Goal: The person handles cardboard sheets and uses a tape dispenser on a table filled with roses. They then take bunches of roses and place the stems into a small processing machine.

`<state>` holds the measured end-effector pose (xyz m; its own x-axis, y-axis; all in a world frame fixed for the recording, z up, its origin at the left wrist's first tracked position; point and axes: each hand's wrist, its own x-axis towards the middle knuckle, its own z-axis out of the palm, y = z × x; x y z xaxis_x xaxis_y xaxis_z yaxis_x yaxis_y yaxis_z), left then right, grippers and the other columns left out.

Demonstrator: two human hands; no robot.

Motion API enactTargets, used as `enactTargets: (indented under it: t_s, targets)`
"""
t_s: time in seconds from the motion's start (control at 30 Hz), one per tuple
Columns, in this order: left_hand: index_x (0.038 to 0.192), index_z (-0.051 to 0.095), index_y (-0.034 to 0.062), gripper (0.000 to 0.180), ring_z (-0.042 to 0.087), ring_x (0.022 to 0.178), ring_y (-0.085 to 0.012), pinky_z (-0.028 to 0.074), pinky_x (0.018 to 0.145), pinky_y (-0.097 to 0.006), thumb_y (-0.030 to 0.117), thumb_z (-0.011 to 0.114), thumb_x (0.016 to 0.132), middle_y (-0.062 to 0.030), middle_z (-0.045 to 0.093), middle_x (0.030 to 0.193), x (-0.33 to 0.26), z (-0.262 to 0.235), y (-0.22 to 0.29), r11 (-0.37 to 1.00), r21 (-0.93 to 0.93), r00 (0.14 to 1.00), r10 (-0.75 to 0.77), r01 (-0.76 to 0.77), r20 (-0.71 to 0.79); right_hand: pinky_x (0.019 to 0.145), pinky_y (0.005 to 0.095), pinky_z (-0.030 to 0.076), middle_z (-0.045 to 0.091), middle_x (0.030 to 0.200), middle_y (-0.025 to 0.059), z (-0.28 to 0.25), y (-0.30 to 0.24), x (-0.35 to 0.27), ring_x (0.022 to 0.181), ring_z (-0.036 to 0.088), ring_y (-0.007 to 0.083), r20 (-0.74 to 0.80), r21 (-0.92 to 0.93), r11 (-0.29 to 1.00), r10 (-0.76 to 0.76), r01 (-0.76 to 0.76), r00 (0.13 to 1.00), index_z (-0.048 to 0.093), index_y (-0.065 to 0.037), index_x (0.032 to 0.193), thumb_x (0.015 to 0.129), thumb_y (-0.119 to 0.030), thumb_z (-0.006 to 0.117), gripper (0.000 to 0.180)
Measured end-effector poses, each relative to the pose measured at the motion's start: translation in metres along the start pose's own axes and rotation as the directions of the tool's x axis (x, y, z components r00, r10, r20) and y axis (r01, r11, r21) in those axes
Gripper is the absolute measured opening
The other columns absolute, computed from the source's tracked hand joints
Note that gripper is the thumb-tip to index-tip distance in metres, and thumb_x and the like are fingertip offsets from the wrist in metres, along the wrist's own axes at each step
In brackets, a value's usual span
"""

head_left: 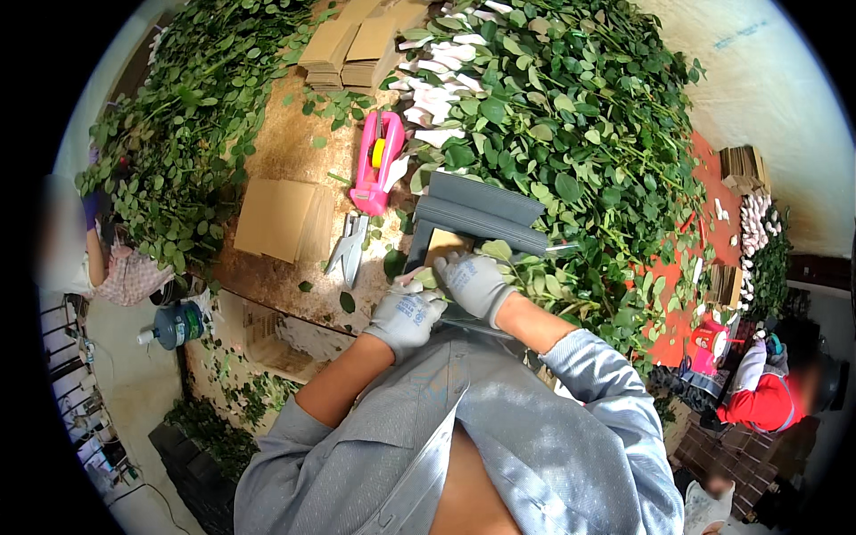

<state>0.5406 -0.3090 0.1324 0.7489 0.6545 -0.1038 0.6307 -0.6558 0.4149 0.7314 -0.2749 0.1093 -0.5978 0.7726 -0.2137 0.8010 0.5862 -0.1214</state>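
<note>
Both my hands wear grey gloves and work close together at the table's near edge. My left hand is closed beside some leaves; what lies in its fingers is hidden. Just right of it, my right hand bends its fingers down at a piece of brown cardboard, and its grip is covered too. That cardboard lies in a dark grey ribbed holder in front of me. More leafy stems stick out to the right of my right hand.
On the left sit a stack of cardboard sheets, a silver stapler and a pink tape dispenser. Leafy rose stems heap up behind, beside white-wrapped flower heads and more cardboard. A co-worker in red is at right, another person at left.
</note>
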Motion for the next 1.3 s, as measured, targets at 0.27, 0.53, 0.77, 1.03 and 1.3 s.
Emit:
enactTargets:
  t_s: [0.27,0.53,0.77,1.03,1.3]
  targets:
    - [0.105,0.07,0.0113,0.027,0.061,0.108,-0.0285,0.048,0.092,-0.043,0.017,0.056,0.082,-0.0083,0.071,0.115,-0.002,-0.005,0.004,0.997,-0.042,0.997,-0.056,0.059,0.059,0.06,0.0406,0.053,0.061,0.094,0.0094,-0.012,0.0,-0.031,0.085,0.065,0.0255,-0.023,-0.081,0.993,0.079,-0.081,0.997,0.06,-0.007,0.117,0.092,-0.019,0.056,0.028]
    - [0.108,0.074,0.014,0.029,0.062,0.1,-0.0256,0.048,0.089,-0.041,0.018,0.059,0.084,-0.0036,0.073,0.109,-0.002,-0.002,0.002,0.999,0.026,0.999,-0.025,0.024,0.034,0.072,0.0456,0.054,0.068,0.104,0.0176,0.002,0.008,-0.025,0.091,0.068,0.0349,-0.04,0.421,0.903,0.11,-0.083,0.993,0.063,-0.005,0.116,0.094,-0.019,0.056,0.027]
    - [0.109,0.072,0.0133,0.029,0.061,0.097,-0.0258,0.048,0.085,-0.041,0.02,0.061,0.084,-0.0047,0.072,0.109,-0.004,0.001,0.001,1.0,0.0,1.0,-0.013,0.013,-0.012,0.067,0.0447,0.055,0.071,0.094,0.0154,0.023,0.005,-0.021,0.082,0.072,0.0326,0.023,0.373,0.916,0.148,-0.146,0.989,0.06,-0.006,0.107,0.091,-0.014,0.058,0.018]
    - [0.113,0.071,0.009,0.029,0.063,0.103,-0.0296,0.049,0.09,-0.044,0.018,0.062,0.087,-0.0114,0.071,0.109,0.001,-0.024,-0.004,0.973,-0.231,0.999,0.016,-0.003,0.052,0.064,0.0444,0.055,0.069,0.092,0.0145,0.006,-0.001,-0.013,0.08,0.072,0.0309,0.113,0.275,0.951,0.115,-0.142,0.987,0.058,-0.006,0.11,0.091,-0.013,0.057,0.02]
    - [0.114,0.07,0.0057,0.031,0.064,0.101,-0.0346,0.047,0.095,-0.046,0.021,0.07,0.086,-0.0156,0.069,0.103,0.031,-0.054,-0.056,0.964,-0.243,0.994,-0.098,0.109,0.058,0.069,0.0475,0.054,0.067,0.101,0.0197,0.021,0.001,-0.015,0.082,0.07,0.0364,0.043,0.384,0.911,0.148,-0.153,0.988,0.06,-0.006,0.111,0.091,-0.017,0.06,0.022]
